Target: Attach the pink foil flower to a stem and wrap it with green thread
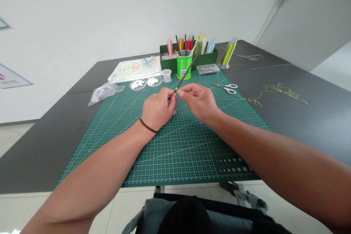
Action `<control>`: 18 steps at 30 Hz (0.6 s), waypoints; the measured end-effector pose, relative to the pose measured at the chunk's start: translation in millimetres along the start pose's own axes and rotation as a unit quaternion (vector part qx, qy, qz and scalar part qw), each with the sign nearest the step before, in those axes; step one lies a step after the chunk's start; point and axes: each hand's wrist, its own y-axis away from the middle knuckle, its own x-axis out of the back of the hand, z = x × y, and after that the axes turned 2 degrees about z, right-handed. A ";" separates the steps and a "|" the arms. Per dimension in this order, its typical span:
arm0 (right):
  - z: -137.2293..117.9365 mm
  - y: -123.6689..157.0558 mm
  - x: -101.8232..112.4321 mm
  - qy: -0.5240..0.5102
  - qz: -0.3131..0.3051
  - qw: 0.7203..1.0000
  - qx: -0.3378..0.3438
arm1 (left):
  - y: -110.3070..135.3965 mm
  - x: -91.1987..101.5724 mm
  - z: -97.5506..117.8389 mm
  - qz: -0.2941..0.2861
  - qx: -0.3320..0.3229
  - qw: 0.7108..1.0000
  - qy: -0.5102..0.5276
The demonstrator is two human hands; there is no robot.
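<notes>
My left hand point(159, 106) pinches the lower end of a thin dark stick point(189, 68), which slants up and to the right. A small band of yellow thread point(176, 89) shows on the stick right by the fingertips. My right hand point(200, 102) is closed in a pinch close beside that band; what its fingertips hold is too small to make out. Under both hands lies a green cutting mat point(175, 153). Behind the stick stands a green can point(184, 66) with dark sticks in it.
Scissors point(227, 87) and tangled yellow-green thread point(282, 90) lie to the right. At the back are a green box point(211, 57) of thread spools, a green spool point(229, 53), a clear case point(207, 69), dishes of white pieces point(138, 84), a white board point(128, 71) and a plastic bag point(102, 93).
</notes>
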 end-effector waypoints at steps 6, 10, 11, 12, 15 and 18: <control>-0.4 -1.1 1.6 0.006 0.001 1.000 -0.011 | -0.2 2.4 7.3 -0.021 0.049 0.994 0.091; -0.8 -2.7 1.9 -0.015 0.003 1.000 -0.025 | -2.3 1.6 11.0 -0.042 0.078 0.984 0.155; -1.2 -2.9 1.8 -0.022 0.001 0.999 -0.026 | -2.7 1.0 11.8 -0.042 0.084 0.981 0.169; -1.7 -3.0 1.7 -0.028 -0.001 0.999 -0.026 | -3.1 0.4 12.5 -0.043 0.091 0.978 0.183; -3.8 -2.6 1.1 -0.033 -0.005 0.999 -0.022 | -3.8 -0.7 14.9 -0.049 0.118 0.967 0.219; -5.5 -2.2 0.3 -0.030 -0.006 0.999 -0.025 | -4.3 -0.8 16.7 -0.053 0.138 0.958 0.247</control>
